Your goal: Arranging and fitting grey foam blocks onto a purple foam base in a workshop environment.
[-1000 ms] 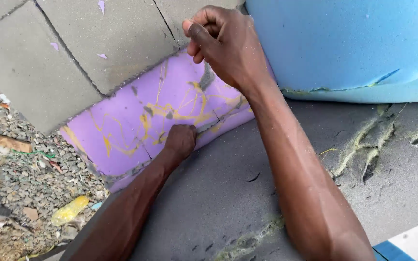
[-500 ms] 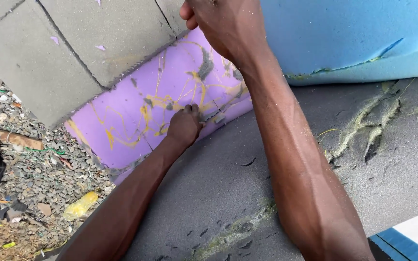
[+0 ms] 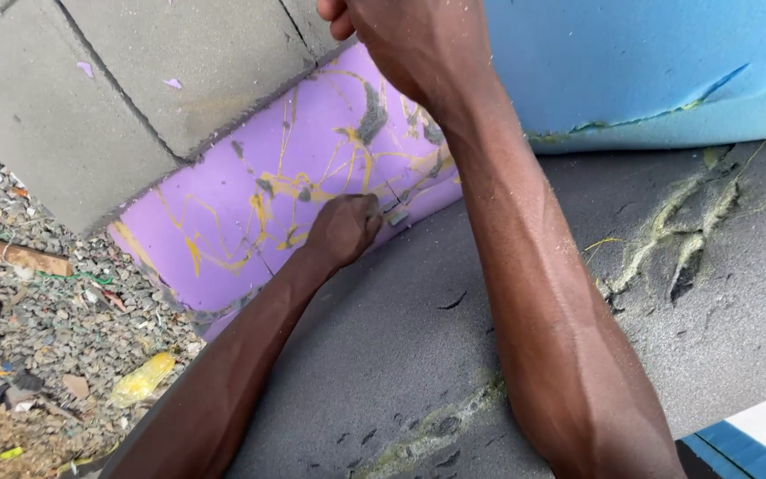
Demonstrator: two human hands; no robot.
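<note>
Gravel point(image 3: 55, 355) with scraps and a yellow wrapper point(image 3: 142, 380) fills the far left of our view; a wooden strip point(image 3: 12, 255) lies on it near the grey paving slabs point(image 3: 135, 89). Compared with half a second ago, this litter sits lower and further left, so our head has tilted slightly.

Next comes the purple foam slab point(image 3: 241, 213), streaked with yellow glue, lying against the slabs and under the edge of the grey foam sheet point(image 3: 383, 355). Our left hand point(image 3: 346, 229) is clenched into a fist at the seam between purple and grey foam, gripping a small thin blade point(image 3: 394, 209) whose tip shows just beside the knuckles. Against the earlier picture the fist sits at nearly the same spot on the seam.

Our right hand point(image 3: 401, 35) is now partly cut off by the top edge, higher than before; it looks closed, but we cannot tell what it holds. Its forearm crosses the grey sheet.

Rightmost, the blue foam block point(image 3: 649, 62) rests on the grey sheet, beside greenish glue trails point(image 3: 684, 239).
</note>
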